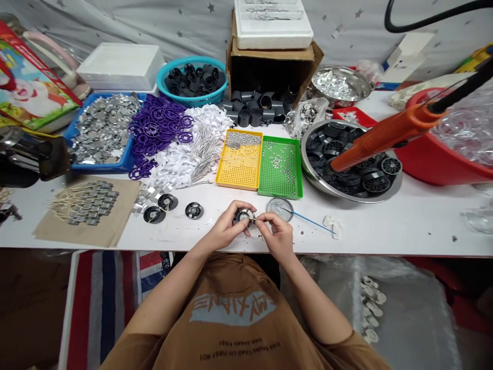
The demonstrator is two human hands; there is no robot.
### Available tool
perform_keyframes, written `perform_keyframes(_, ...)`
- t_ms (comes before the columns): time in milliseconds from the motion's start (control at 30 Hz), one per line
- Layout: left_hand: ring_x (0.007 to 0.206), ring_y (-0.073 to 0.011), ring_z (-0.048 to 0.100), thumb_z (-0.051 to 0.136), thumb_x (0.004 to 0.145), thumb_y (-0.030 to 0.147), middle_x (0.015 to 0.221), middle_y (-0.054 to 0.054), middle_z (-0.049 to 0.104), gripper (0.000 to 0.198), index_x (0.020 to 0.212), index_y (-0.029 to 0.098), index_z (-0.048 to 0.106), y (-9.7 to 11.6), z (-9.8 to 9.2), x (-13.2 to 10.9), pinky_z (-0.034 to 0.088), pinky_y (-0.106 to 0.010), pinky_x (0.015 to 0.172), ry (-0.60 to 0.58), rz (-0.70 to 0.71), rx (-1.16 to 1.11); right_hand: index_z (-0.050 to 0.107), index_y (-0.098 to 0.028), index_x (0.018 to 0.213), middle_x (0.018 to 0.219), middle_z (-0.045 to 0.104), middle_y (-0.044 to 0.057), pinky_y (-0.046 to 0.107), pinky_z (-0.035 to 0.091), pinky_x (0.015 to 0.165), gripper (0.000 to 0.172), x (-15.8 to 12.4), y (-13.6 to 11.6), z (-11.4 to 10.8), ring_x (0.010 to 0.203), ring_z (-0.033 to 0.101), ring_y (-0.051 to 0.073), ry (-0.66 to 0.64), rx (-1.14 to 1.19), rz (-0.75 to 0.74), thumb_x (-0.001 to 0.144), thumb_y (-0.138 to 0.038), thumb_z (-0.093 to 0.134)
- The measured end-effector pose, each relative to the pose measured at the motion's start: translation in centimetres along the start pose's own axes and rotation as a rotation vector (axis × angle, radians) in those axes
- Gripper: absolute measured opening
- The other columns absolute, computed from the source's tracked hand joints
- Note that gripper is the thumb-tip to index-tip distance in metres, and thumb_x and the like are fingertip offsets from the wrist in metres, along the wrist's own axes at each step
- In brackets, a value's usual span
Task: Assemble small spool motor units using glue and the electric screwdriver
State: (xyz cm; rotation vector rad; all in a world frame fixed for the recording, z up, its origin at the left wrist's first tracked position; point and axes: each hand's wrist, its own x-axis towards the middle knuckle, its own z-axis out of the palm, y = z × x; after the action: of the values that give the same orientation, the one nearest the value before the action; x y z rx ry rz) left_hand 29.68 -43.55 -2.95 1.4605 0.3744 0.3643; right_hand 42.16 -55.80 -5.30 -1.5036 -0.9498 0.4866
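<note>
Just past the table's front edge, my left hand (228, 229) is closed around a small round black plastic housing (239, 215) with a pale inside. From the right, my right hand (276, 232) pinches a thin yellowish wire (252, 219) at the housing's rim; its fingertips hide the wire's end. Beyond my right hand lies a clear round dish (280, 209) with a thin blue stick (311, 221) resting across it. To the left, another black housing (194, 210) lies alone, and two with pale wires (154, 214) sit beside metal pieces.
Yellow (238, 176) and green (280, 192) trays of small metal parts stand ahead. An orange electric screwdriver (385, 134) hangs over a steel bowl (319, 181) of black wheels. Wired grey blocks (96, 200) lie on cardboard at left, near purple rings (159, 121) and a blue tray (129, 163).
</note>
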Motion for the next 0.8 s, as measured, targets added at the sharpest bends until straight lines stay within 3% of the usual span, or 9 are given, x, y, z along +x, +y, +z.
perform_keyframes(100,0.094,-0.0180,0.057,0.059,0.087,0.031,0.115,-0.008,0.053,0.027,0.111,0.020,0.052,-0.1,0.4,0.2,0.056,-0.024,0.061,0.027,0.002,-0.037,0.063,-0.022,0.086,0.080,0.065,0.002,0.030,0.047,0.073,0.003,-0.2,0.1,-0.2,0.078,0.061,0.016,0.005,-0.018,0.002,0.088,-0.023,0.061)
perform_keyframes(233,0.100,-0.0195,0.055,0.064,0.083,0.033,0.116,-0.008,0.053,0.025,0.103,0.020,0.056,0.3,0.5,0.5,0.055,-0.024,0.066,0.036,-0.072,-0.211,0.062,-0.022,0.085,0.079,0.064,0.001,0.030,0.046,0.073,0.005,0.0,-0.2,-0.4,0.076,0.060,0.016,-0.020,-0.069,-0.048,0.089,-0.021,0.059)
perform_keyframes(367,0.087,-0.0142,0.058,0.063,0.085,0.038,0.110,-0.006,0.057,0.024,0.098,0.020,0.056,0.7,0.5,0.7,0.052,-0.025,0.070,0.050,-0.230,-0.363,0.062,-0.022,0.084,0.078,0.064,0.001,0.029,0.045,0.071,0.006,0.2,-0.5,-0.6,0.075,0.060,0.015,-0.046,-0.113,-0.095,0.089,-0.020,0.059)
perform_keyframes(500,0.079,-0.0119,0.059,0.071,0.079,0.034,0.095,-0.003,0.059,0.027,0.095,0.019,0.055,0.8,0.6,0.6,0.048,-0.023,0.069,0.085,-0.296,-0.419,0.062,-0.022,0.085,0.078,0.065,0.001,0.029,0.046,0.071,0.006,0.2,-0.5,-0.5,0.075,0.060,0.015,-0.070,-0.108,-0.093,0.089,-0.020,0.059)
perform_keyframes(700,0.083,-0.0139,0.063,0.071,0.079,0.029,0.099,-0.003,0.060,0.028,0.098,0.019,0.053,0.7,0.1,0.4,0.047,-0.028,0.078,-0.025,-0.281,-0.509,0.061,-0.021,0.082,0.073,0.065,0.000,0.030,0.046,0.072,0.010,0.0,-0.3,-0.2,0.073,0.060,0.016,-0.044,-0.083,0.011,0.090,-0.026,0.058)
perform_keyframes(800,0.084,-0.0156,0.064,0.069,0.081,0.029,0.100,-0.005,0.061,0.029,0.104,0.019,0.053,0.7,-0.4,0.2,0.047,-0.026,0.071,-0.100,-0.278,-0.522,0.061,-0.022,0.083,0.076,0.065,0.001,0.030,0.046,0.071,0.010,0.0,0.0,-0.2,0.074,0.060,0.016,-0.030,-0.078,0.044,0.090,-0.028,0.058)
